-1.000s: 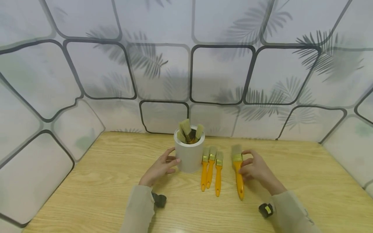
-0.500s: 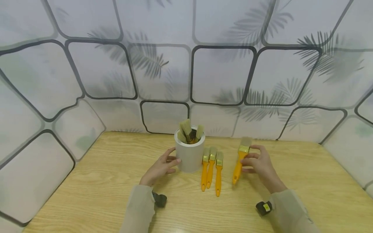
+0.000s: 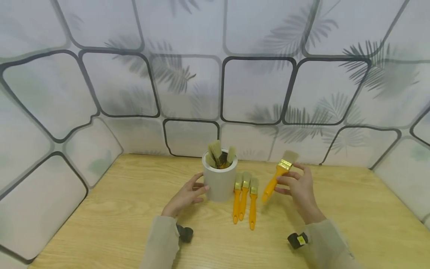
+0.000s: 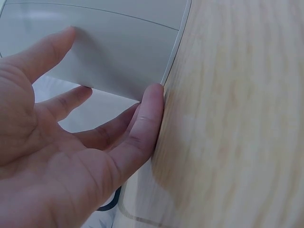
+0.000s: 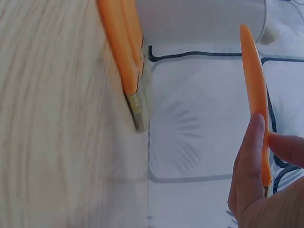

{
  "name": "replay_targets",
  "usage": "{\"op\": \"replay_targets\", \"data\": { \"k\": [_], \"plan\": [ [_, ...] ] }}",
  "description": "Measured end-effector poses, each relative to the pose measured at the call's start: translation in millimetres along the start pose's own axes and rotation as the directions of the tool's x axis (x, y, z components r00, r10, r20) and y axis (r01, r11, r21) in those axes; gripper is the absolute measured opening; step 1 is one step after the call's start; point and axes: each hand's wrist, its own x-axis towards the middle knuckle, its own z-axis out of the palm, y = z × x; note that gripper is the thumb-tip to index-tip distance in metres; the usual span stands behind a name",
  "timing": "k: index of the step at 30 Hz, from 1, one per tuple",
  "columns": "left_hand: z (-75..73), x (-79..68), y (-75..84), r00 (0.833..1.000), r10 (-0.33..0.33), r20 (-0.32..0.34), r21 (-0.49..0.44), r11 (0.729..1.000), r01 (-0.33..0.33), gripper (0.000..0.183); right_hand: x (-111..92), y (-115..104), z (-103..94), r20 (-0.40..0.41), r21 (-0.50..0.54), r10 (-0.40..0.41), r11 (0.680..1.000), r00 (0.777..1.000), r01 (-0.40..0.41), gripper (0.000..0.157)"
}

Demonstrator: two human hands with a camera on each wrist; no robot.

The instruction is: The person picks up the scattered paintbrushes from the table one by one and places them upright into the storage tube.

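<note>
My right hand (image 3: pixel 300 188) pinches a paintbrush (image 3: pixel 273 183) by its orange handle, above the table. Its pale bristles point up and to the right, and the handle end points down to the left. In the right wrist view the thumb and fingers close on the handle (image 5: pixel 255 80). My left hand (image 3: pixel 184 197) is at the left side of a white can (image 3: pixel 220 185), with fingers spread and fingertips at its wall. In the left wrist view the thumb tip lies against or very near the can (image 4: pixel 118 47). Several paintbrushes (image 3: pixel 217 151) stand in the can, bristles up.
Three more orange-handled paintbrushes (image 3: pixel 244 201) lie side by side on the wooden table (image 3: pixel 117 220), just right of the can. Behind the table rises a patterned wall covering (image 3: pixel 255 89), with another side at the left.
My right hand has lifted the paintbrush off the table and tilted it, so the bristles lean right and the handle end swings left. The left hand has stayed beside the can.
</note>
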Motion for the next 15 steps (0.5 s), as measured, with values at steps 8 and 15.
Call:
{"op": "replay_targets", "data": {
  "k": [8, 15],
  "plan": [
    [1.9, -1.1, 0.2, 1.000, -0.005, -0.012, 0.003, 1.000, 0.005, 0.071, -4, -6, 12.8, -0.123, 0.108, -0.048, 0.992, 0.991, 0.061, 0.069],
    [2.7, -1.3, 1.7, 1.000, -0.007, -0.010, 0.005, 1.000, 0.007, 0.070, -5, -12, 25.3, -0.206, 0.204, -0.071, 0.972, 0.976, 0.114, 0.060]
  ]
}}
